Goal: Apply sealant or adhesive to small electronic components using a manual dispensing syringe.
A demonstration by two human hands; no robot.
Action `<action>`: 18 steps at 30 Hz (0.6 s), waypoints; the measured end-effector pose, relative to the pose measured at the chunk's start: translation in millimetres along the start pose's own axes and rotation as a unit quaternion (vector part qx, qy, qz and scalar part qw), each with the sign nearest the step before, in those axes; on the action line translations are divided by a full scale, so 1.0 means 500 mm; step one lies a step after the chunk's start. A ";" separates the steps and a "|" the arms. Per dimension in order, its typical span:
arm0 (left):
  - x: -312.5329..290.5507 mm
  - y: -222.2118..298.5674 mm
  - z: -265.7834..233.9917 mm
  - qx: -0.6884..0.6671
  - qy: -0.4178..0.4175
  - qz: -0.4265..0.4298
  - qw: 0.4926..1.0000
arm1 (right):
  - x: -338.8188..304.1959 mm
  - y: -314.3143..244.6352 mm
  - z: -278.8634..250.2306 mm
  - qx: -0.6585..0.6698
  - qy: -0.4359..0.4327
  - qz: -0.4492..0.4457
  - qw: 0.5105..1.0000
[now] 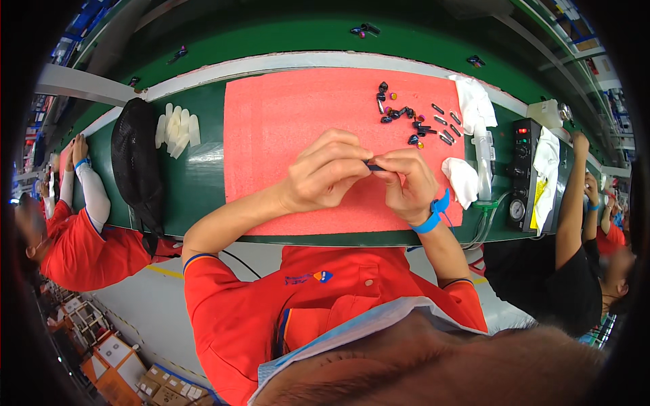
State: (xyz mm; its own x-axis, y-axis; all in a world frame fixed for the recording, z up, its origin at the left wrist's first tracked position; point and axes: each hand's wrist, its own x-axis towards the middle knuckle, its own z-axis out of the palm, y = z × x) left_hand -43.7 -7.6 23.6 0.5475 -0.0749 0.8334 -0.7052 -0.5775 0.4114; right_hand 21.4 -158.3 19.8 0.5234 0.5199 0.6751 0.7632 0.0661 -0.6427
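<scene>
Over the pink foam mat (261,145), my left hand (328,172) and my right hand (409,183) meet. Both are closed in a pinch on a small, slim dark piece (374,167), each from its own side. Fingers cover most of it, so its exact kind does not show. A blue band (431,220) circles my right wrist. Beyond my right hand, small dark glossy parts (406,113), some with purple or yellow round ends, lie in a loose cluster. Several short dark bars (440,120) rest beside them near the mat's right edge.
White finger cots (177,128) and a black bag (137,162) lie left. At right are white cloths (460,181), a clear dispensing syringe (483,166) with tubing, and a black control box (523,162) with a gauge. Co-workers sit on both sides. More parts (365,30) lie on the green surface beyond.
</scene>
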 end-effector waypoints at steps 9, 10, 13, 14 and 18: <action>0.005 -0.036 0.018 -0.080 0.002 -0.295 0.952 | 0.033 -0.001 -0.042 0.015 -0.078 0.156 0.985; 0.008 -0.042 0.015 -0.069 -0.012 -0.342 0.937 | 0.033 -0.017 -0.059 0.046 -0.037 0.187 0.981; 0.020 -0.066 0.007 -0.016 -0.094 -0.373 0.923 | 0.010 -0.046 -0.121 0.152 0.079 0.274 0.947; 0.027 -0.075 0.005 0.031 -0.159 -0.362 0.918 | -0.009 -0.044 -0.152 0.193 0.115 0.303 0.926; 0.049 -0.086 0.028 0.175 -0.212 -0.235 0.932 | -0.081 -0.024 -0.246 0.167 0.201 0.364 0.894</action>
State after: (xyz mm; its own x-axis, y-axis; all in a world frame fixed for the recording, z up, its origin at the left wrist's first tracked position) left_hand 6.4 4.0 21.4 0.9400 -0.0192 0.3407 -0.1940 -0.8514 0.4873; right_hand 37.7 -284.9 44.9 0.9805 0.1848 0.0663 0.0444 0.1204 -0.9917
